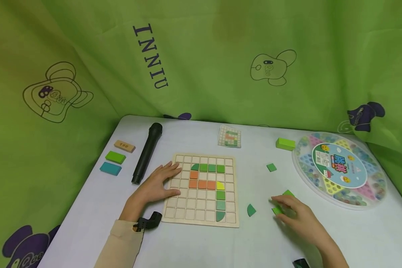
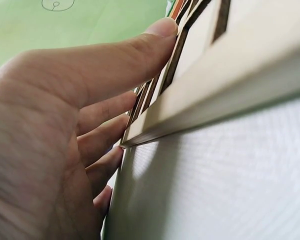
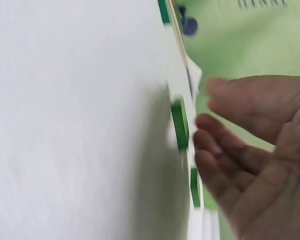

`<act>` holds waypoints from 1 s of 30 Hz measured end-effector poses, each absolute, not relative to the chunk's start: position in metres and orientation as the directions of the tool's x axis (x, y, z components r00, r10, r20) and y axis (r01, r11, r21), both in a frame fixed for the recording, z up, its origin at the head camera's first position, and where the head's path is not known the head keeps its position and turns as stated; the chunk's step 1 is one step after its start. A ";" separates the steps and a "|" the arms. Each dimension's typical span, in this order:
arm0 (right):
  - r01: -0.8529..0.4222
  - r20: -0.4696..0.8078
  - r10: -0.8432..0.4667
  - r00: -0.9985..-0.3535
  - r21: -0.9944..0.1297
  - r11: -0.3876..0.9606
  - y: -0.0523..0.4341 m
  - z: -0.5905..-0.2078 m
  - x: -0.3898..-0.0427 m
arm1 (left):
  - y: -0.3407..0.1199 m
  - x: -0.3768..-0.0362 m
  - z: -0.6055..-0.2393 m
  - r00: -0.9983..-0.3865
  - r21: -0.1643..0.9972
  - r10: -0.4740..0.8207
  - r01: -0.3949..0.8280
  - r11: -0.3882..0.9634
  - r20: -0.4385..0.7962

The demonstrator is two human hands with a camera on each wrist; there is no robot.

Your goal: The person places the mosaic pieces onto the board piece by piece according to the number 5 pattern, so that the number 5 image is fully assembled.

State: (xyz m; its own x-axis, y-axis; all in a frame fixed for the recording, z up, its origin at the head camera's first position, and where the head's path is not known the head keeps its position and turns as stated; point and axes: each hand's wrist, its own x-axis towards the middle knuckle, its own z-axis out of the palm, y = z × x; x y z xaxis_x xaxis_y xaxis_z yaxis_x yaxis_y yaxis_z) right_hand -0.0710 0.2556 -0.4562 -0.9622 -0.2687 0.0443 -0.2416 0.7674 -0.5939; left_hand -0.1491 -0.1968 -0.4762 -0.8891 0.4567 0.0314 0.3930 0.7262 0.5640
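A wooden grid board [image 1: 201, 208] lies in the middle of the table, with green, orange and yellow tiles set in its cells. My left hand [image 1: 169, 179] rests flat on the board's left edge, fingers straight; the left wrist view shows the thumb [image 2: 140, 47] lying on the board [image 2: 225, 75]. My right hand [image 1: 280, 204] hovers to the right of the board, its fingertips at a small green tile [image 1: 277, 210]; a second green tile [image 1: 288, 192] lies just beyond. In the blurred right wrist view, the loosely curved fingers [image 3: 225, 150] are close to a green tile [image 3: 180, 124] without gripping it.
A green quarter-round piece [image 1: 251, 210] and a green square [image 1: 271, 167] lie loose right of the board. Behind are a green block [image 1: 285, 144], a round marble game tray [image 1: 340, 169] and a pattern card [image 1: 230, 136]. A black microphone [image 1: 147, 152] and three blocks [image 1: 115, 157] sit on the left.
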 end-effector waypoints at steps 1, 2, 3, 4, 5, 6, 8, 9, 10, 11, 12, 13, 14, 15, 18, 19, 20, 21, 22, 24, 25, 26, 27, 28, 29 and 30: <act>-0.245 0.037 -0.279 -0.960 -0.593 0.767 0.260 -0.457 -0.071 | -0.196 -0.149 -0.476 -0.889 0.562 0.457 0.394 0.727 0.032; -0.255 0.035 -0.293 -0.956 -0.593 0.763 0.264 -0.458 -0.070 | -0.196 -0.149 -0.476 -0.889 0.562 0.457 0.395 0.727 0.033; -0.265 0.037 -0.303 -0.952 -0.596 0.758 0.267 -0.459 -0.070 | -0.196 -0.149 -0.476 -0.889 0.562 0.457 0.396 0.727 0.035; -0.275 0.042 -0.313 -0.949 -0.593 0.756 0.270 -0.460 -0.070 | -0.195 -0.149 -0.475 -0.890 0.562 0.455 0.394 0.727 0.034; -0.289 0.053 -0.322 -0.945 -0.594 0.751 0.272 -0.462 -0.070 | -0.195 -0.149 -0.475 -0.890 0.562 0.454 0.393 0.728 0.034; -0.303 0.067 -0.330 -0.942 -0.595 0.744 0.273 -0.463 -0.071 | -0.195 -0.149 -0.475 -0.891 0.562 0.453 0.392 0.728 0.034; -0.328 0.099 -0.338 -0.936 -0.593 0.736 0.274 -0.466 -0.071 | -0.195 -0.149 -0.475 -0.890 0.563 0.454 0.393 0.727 0.034; -0.332 0.112 -0.333 -0.936 -0.592 0.734 0.273 -0.467 -0.071 | -0.195 -0.149 -0.475 -0.890 0.561 0.456 0.394 0.728 0.034; -0.338 0.125 -0.330 -0.936 -0.589 0.734 0.273 -0.468 -0.071 | -0.195 -0.149 -0.475 -0.889 0.562 0.456 0.394 0.727 0.034; -0.339 0.134 -0.325 -0.936 -0.587 0.735 0.272 -0.469 -0.070 | -0.195 -0.149 -0.475 -0.889 0.562 0.457 0.396 0.726 0.035; -0.336 0.138 -0.318 -0.938 -0.585 0.738 0.271 -0.469 -0.070 | -0.195 -0.149 -0.475 -0.888 0.562 0.458 0.397 0.725 0.036; -0.330 0.139 -0.310 -0.941 -0.584 0.742 0.270 -0.469 -0.070 | -0.195 -0.149 -0.475 -0.888 0.563 0.459 0.398 0.725 0.037; -0.322 0.138 -0.299 -0.944 -0.580 0.748 0.269 -0.469 -0.070 | -0.196 -0.149 -0.476 -0.887 0.562 0.460 0.399 0.725 0.036; -0.312 0.137 -0.288 -0.948 -0.577 0.754 0.268 -0.469 -0.069 | -0.196 -0.149 -0.476 -0.887 0.563 0.460 0.398 0.724 0.036; -0.300 0.143 -0.268 -0.953 -0.576 0.760 0.261 -0.466 -0.068 | -0.197 -0.149 -0.477 -0.887 0.566 0.461 0.397 0.722 0.033; -0.303 0.149 -0.266 -0.952 -0.579 0.757 0.258 -0.465 -0.068 | -0.197 -0.149 -0.477 -0.886 0.566 0.462 0.397 0.722 0.032; -0.307 0.156 -0.267 -0.951 -0.586 0.750 0.254 -0.464 -0.068 | -0.198 -0.149 -0.478 -0.886 0.565 0.463 0.399 0.722 0.033; -0.312 0.162 -0.270 -0.949 -0.595 0.740 0.250 -0.462 -0.068 | -0.198 -0.149 -0.478 -0.886 0.564 0.463 0.400 0.722 0.035; -0.320 0.166 -0.278 -0.946 -0.608 0.727 0.246 -0.461 -0.068 | -0.198 -0.149 -0.478 -0.886 0.563 0.463 0.401 0.723 0.036; -0.339 0.175 -0.298 -0.938 -0.628 0.700 0.236 -0.459 -0.068 | -0.198 -0.149 -0.478 -0.886 0.558 0.462 0.402 0.725 0.038; -0.348 0.176 -0.310 -0.934 -0.638 0.687 0.231 -0.459 -0.068 | -0.198 -0.149 -0.478 -0.886 0.556 0.461 0.402 0.728 0.038; -0.357 0.177 -0.324 -0.929 -0.650 0.670 0.225 -0.458 -0.069 | -0.198 -0.149 -0.478 -0.887 0.555 0.461 0.402 0.728 0.039; -0.368 0.177 -0.340 -0.924 -0.659 0.656 0.218 -0.458 -0.069 | -0.198 -0.149 -0.478 -0.886 0.554 0.461 0.403 0.729 0.038; -0.375 0.176 -0.354 -0.919 -0.670 0.640 0.212 -0.458 -0.070 | -0.198 -0.149 -0.477 -0.886 0.553 0.462 0.403 0.729 0.037; -0.383 0.176 -0.369 -0.913 -0.680 0.625 0.204 -0.458 -0.070 | -0.198 -0.149 -0.477 -0.886 0.550 0.463 0.405 0.730 0.037; -0.390 0.173 -0.385 -0.907 -0.693 0.607 0.197 -0.457 -0.071 | -0.198 -0.149 -0.477 -0.886 0.552 0.462 0.403 0.730 0.035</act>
State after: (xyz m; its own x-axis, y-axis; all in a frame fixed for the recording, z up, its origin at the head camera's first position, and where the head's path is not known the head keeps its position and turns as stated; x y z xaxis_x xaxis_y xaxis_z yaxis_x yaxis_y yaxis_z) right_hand -0.0710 0.1966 -0.4574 -0.9065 -0.3851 0.1731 -0.3900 0.6067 -0.6927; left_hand -0.1491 -0.1981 -0.4770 -0.8860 0.4624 0.0347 0.4028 0.7305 0.5516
